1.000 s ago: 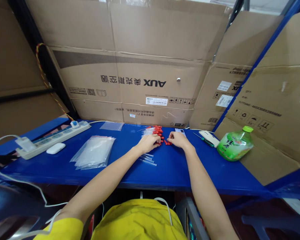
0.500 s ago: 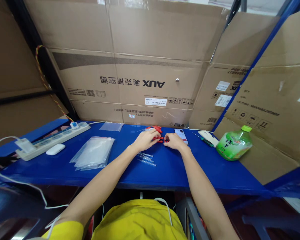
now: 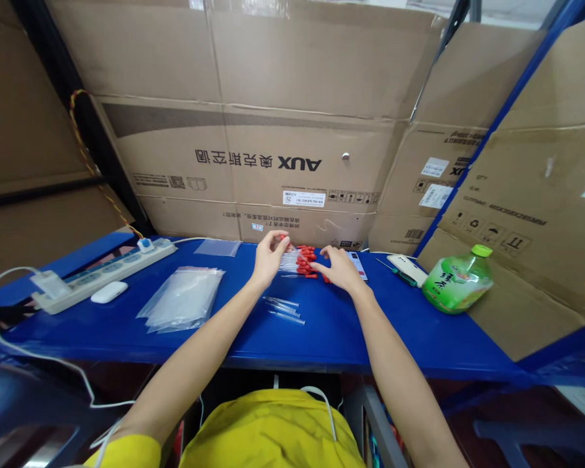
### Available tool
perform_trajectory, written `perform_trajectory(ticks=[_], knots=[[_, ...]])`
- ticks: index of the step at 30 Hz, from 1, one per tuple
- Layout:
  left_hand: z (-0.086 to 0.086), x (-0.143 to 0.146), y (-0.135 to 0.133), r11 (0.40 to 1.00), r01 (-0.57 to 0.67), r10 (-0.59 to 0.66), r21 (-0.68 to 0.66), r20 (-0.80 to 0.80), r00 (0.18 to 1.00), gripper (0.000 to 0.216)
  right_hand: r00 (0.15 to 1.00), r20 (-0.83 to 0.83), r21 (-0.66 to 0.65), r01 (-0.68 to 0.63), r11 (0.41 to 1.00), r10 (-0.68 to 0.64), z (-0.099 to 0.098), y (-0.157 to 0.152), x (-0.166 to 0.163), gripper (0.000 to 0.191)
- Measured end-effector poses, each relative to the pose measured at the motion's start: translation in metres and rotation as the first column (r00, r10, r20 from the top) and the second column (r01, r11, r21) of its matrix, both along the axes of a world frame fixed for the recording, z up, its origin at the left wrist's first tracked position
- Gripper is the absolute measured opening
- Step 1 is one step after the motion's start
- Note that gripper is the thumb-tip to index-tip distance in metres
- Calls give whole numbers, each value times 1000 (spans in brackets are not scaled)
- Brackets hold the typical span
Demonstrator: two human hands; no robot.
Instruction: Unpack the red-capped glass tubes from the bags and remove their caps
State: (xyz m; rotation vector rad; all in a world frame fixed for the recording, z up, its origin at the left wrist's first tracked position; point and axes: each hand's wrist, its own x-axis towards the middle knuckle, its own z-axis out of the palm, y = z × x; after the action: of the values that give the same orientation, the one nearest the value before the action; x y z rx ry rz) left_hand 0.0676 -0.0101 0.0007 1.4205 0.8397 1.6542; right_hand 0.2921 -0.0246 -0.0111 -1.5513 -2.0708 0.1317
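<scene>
My left hand is raised at the left of a pile of glass droppers, pinching a dropper's red rubber bulb between thumb and fingertips. That dropper's glass tube slants toward the pile and is hard to make out. The piled droppers lie side by side, red bulbs to the right and clear tubes to the left. My right hand is at the bulb end with thumb and forefinger apart, and the thumb reaches the bulbs. Nearer me lie several clear glass tubes without bulbs.
Clear zip bags lie at the left, near a white case and a power strip. A phone is beyond my right hand. Farther right are a screwdriver, a white device and a green-tea bottle. Cardboard walls the back.
My left hand has lifted up and left, now with a red bulb in its fingertips. My right hand has moved slightly and its fingers have spread. The piled droppers show more plainly.
</scene>
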Motion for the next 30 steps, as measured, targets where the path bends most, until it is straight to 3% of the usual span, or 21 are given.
perform_trajectory(ticks=[5, 11, 13, 16, 19, 25, 27, 30], knots=[[-2, 7, 2, 961, 137, -55, -238, 323, 945, 32, 964, -206, 111, -146, 983, 166, 11, -8, -16, 56], [-7, 13, -3, 931, 243, -103, -274, 441, 892, 39, 947, -266, 239, -117, 964, 181, 12, -29, -45, 56], [-8, 15, -6, 937, 256, -157, -236, 371, 916, 44, 967, -195, 253, -115, 961, 167, 13, -33, -52, 54], [-9, 17, -12, 956, 239, -223, -171, 109, 969, 50, 996, -65, 265, -39, 963, 59, 14, -34, -56, 42], [-8, 19, -17, 950, 281, -298, -133, -132, 945, 57, 998, 43, 273, 41, 961, -55, 13, -32, -55, 39], [-3, 22, -26, 824, 525, -560, -212, -166, 812, 60, 971, 58, 362, 198, 911, -234, 7, -23, -49, 51], [1, 21, -29, 825, 527, -564, -204, -253, 786, 60, 966, 24, 375, 229, 898, -257, 5, -20, -48, 58], [7, 18, -33, 882, 445, -467, -153, -397, 790, 62, 964, -13, 375, 252, 892, -267, 5, -15, -47, 66]])
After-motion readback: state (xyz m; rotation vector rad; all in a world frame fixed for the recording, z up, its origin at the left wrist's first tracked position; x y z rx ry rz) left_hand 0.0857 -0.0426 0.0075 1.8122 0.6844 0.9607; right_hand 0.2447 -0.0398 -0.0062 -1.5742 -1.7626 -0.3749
